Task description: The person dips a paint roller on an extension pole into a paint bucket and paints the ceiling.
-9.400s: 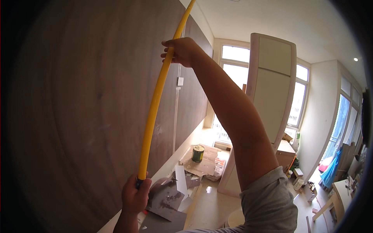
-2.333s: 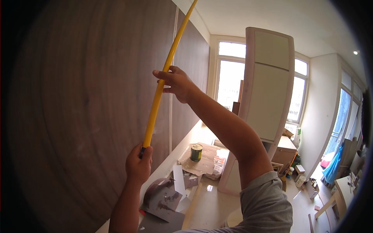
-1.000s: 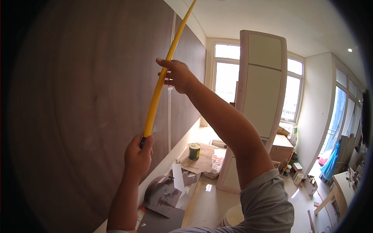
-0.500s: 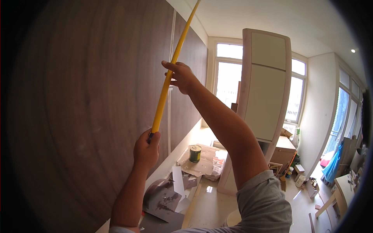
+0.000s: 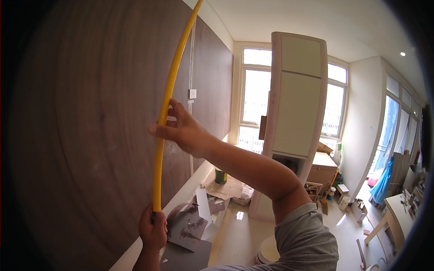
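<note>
A yellow tape measure blade (image 5: 173, 67) runs up from low in front of me past the top edge, bowing slightly beside the brown wood-grain wall panel (image 5: 99, 113). At its lower end my left hand (image 5: 152, 232) is closed round the dark tape measure case (image 5: 154, 215), mostly hidden by the fingers. Higher up, my right hand (image 5: 185, 132) has its thumb and fingers loosely round the blade. The blade's far end lies out of view. A white wall switch (image 5: 192, 94) sits on the panel beyond the right hand, by a pale vertical strip.
A tall pale cabinet column (image 5: 296, 108) stands right of centre before the windows. Below lie dark and white board offcuts (image 5: 190, 226), cardboard with a green can (image 5: 220, 176), and a white bucket (image 5: 269, 249). At far right is a wooden workbench (image 5: 398, 212) with tools.
Both hands have moved lower, the right one also leftward along the tape. The blade now stands more upright and bows more. The view has shifted, and the wall switch has come into sight.
</note>
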Tool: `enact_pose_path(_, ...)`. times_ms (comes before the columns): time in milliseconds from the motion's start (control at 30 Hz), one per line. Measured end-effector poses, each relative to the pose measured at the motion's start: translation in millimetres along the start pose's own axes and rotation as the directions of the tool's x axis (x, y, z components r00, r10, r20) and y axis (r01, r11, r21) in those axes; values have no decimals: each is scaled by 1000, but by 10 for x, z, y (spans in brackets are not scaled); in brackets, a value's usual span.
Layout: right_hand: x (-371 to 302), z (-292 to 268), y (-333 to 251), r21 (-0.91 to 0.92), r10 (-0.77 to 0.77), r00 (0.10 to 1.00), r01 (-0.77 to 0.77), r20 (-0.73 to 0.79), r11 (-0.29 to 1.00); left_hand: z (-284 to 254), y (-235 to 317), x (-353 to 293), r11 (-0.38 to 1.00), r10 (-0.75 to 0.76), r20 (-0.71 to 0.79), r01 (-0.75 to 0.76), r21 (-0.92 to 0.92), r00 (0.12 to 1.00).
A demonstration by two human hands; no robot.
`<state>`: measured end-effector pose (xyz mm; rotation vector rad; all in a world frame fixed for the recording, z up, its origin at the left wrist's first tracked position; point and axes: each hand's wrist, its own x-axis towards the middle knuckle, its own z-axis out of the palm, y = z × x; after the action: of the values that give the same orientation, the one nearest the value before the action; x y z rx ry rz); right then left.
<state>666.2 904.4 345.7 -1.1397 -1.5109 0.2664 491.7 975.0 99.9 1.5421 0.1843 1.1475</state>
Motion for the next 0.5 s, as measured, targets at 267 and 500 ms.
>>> enact_pose_path(267, -358, 313, -162, 89, 68, 995, -74, 72, 993, -478, -273, -563, 988, 29, -14, -27, 151, 999)
enact_pose_path(500, -346, 89, 62, 3, 160, 980, -161, -118, 987, -788, -1402, -1565, 891, -188, 59, 145, 431, 980)
